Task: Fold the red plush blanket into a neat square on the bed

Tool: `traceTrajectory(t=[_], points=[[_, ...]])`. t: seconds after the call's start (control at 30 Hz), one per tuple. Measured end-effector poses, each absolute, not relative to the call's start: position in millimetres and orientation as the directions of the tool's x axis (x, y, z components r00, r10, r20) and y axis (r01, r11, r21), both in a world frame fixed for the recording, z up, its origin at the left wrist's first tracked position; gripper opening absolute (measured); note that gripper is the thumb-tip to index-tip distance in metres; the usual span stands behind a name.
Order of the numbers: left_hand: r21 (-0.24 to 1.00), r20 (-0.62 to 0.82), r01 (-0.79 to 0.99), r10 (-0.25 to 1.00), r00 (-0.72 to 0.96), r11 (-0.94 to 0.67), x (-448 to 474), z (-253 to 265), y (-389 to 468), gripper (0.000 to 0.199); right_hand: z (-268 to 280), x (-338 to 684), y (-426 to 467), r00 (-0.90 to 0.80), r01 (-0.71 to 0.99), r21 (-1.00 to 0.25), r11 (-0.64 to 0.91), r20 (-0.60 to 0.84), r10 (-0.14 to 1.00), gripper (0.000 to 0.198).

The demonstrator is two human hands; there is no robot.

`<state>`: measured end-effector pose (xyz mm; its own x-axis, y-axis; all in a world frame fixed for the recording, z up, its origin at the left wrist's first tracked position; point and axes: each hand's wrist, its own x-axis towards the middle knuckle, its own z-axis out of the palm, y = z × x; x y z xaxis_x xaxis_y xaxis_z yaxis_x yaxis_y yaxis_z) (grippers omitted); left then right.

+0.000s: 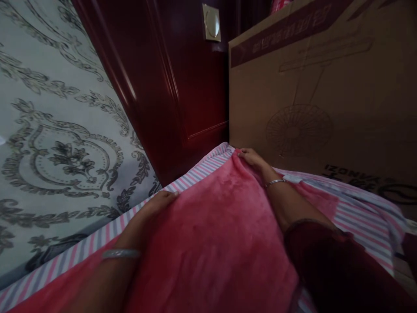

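A pink-red plush blanket spreads out in front of me, with pink, grey and white stripes showing along its edges. At its far corner, my right hand is closed, thumb and fingers pinching the plush. My left hand grips the blanket's left side beside the striped strip; its fingers are curled and partly hidden. Each wrist wears a silver bangle, and a dark red sleeve covers my right forearm. More striped and pink cloth lies bunched beyond my right arm.
A wall with grey leafy wallpaper borders the left side. Straight ahead stands a glossy dark red wooden panel with a gold-coloured plate. A large cardboard box with a printed fan picture stands at the right, close behind the cloth.
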<state>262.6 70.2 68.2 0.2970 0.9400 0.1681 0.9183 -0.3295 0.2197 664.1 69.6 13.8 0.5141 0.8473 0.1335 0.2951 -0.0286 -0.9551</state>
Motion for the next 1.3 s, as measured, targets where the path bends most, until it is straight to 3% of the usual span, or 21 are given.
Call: traceTrajectory(t=[0.2,0.37,0.57,0.67,0.77,0.9,1.07,1.3], points=[[0.092,0.294,0.955,0.925,0.243,-0.281,273.1,56.6,64.1,0.045,14.5,670.8,72.7,0.547,0.392,-0.919,0.038,0.266,0.794,0.023],[-0.015,0.099,0.939,0.934,0.344,-0.344,268.5,43.4,67.4,0.038,3.9,669.2,77.5,0.562,0.457,-0.887,-0.061,0.236,0.792,0.013],[0.004,0.086,0.936,0.933,0.349,-0.351,267.3,31.7,70.5,0.037,5.5,682.3,64.0,0.539,0.5,-0.854,-0.146,0.175,0.824,0.022],[0.023,0.088,0.932,0.929,0.358,-0.361,263.6,32.3,73.4,0.037,12.0,692.0,57.8,0.498,0.582,-0.767,-0.269,0.075,0.864,0.026],[0.063,0.072,0.91,0.912,0.405,-0.409,260.1,32.9,77.1,0.042,17.1,696.8,59.4,0.47,0.674,-0.652,-0.347,0.016,0.882,0.015],[0.038,0.083,0.914,0.912,0.401,-0.405,260.2,32.7,78.0,0.039,14.9,695.2,65.6,0.467,0.749,-0.554,-0.363,0.053,0.883,0.008],[-0.008,0.076,0.922,0.919,0.386,-0.386,262.9,32.9,74.4,0.04,8.0,693.7,62.6,0.468,0.798,-0.463,-0.386,0.073,0.881,0.02],[0.04,0.079,0.923,0.922,0.38,-0.383,262.5,31.0,73.3,0.039,11.1,680.2,59.4,0.509,0.819,-0.337,-0.464,0.052,0.859,0.032]])
